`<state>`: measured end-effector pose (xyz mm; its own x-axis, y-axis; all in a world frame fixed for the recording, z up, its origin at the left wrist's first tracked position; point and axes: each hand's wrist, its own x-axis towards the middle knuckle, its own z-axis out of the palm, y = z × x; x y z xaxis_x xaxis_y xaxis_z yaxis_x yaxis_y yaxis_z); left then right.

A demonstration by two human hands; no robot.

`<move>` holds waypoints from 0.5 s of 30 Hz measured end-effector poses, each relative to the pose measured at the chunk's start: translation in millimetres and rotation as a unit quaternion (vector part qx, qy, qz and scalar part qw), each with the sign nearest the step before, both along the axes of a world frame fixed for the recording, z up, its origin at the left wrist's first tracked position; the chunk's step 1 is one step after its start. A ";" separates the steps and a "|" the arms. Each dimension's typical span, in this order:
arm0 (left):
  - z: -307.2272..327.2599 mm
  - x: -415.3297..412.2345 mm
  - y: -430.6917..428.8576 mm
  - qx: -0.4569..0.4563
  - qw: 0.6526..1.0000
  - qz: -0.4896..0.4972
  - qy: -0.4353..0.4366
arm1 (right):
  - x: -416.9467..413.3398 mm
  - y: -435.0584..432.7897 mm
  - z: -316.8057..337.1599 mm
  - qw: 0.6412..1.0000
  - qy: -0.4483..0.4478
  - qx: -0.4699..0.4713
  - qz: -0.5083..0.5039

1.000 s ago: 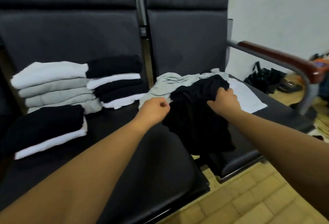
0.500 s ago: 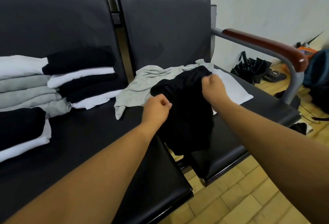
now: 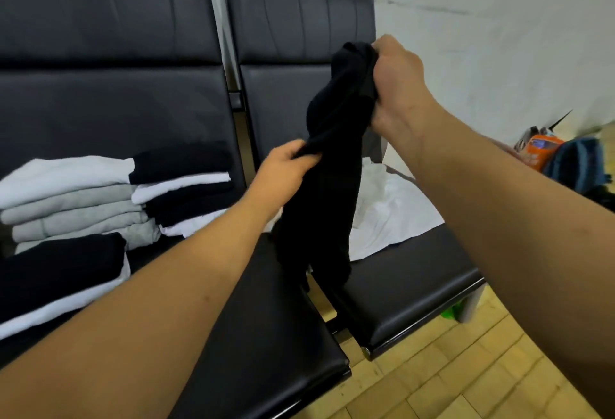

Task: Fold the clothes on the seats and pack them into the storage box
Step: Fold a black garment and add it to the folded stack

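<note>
A crumpled black garment [image 3: 327, 192] hangs in the air above the gap between two black seats. My right hand [image 3: 396, 82] grips its top end, raised in front of the right seat's backrest. Lower and to the left, my left hand [image 3: 286, 169] pinches a fold of the same garment. A loose white garment [image 3: 392, 215] lies spread on the right seat [image 3: 406, 288]. On the left seat [image 3: 266, 335] sit folded stacks of white, grey and black clothes [image 3: 100, 205]. No storage box is in view.
A blue backpack [image 3: 579, 162] and an orange item [image 3: 540, 147] lie on the floor at the right, beside the white wall. Wooden flooring [image 3: 449, 382] runs in front of the seats. Something green [image 3: 451, 312] shows under the right seat's corner.
Both hands have lifted the black garment off the right seat into the air, the right hand rising highest. The view has tilted up, and the white garment beneath is uncovered.
</note>
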<state>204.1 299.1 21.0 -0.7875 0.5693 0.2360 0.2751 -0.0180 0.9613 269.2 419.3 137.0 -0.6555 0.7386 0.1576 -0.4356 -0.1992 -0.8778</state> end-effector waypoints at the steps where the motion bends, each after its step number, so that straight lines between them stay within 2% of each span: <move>1: 16.2 2.0 -11.7 0.034 0.999 0.001 0.000 | 2.3 -0.9 8.6 0.999 -0.020 0.022 -0.019; 3: 43.4 3.8 -30.5 0.085 0.996 0.012 0.009 | 4.5 -1.5 16.6 0.993 -0.069 0.090 -0.026; 5: 72.7 8.1 -53.6 0.091 0.994 0.038 0.040 | 10.1 -11.3 20.3 0.970 -0.137 0.197 0.026; 7: 97.6 14.5 -75.4 0.077 0.994 0.047 0.055 | 18.5 -31.4 19.9 0.927 -0.165 0.312 0.125; 9: 113.5 19.7 -99.2 0.033 0.995 0.055 0.077 | 27.8 -56.3 15.6 0.872 -0.187 0.386 0.236; 10: 118.7 21.6 -114.2 -0.003 0.993 0.067 0.101 | 31.7 -70.5 14.3 0.849 -0.201 0.397 0.286; 12: 123.1 23.9 -137.8 -0.069 0.984 0.081 0.145 | 36.2 -91.1 11.6 0.826 -0.223 0.384 0.348; 15: 122.4 27.7 -183.9 -0.109 0.983 0.054 0.134 | 39.7 -123.7 10.1 0.833 -0.211 0.303 0.412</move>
<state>231.8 115.2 143.4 -0.7720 0.5461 0.3253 0.5084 0.2233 0.8317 308.9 295.7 147.1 -0.9920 -0.1213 -0.0352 0.0027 0.2581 -0.9661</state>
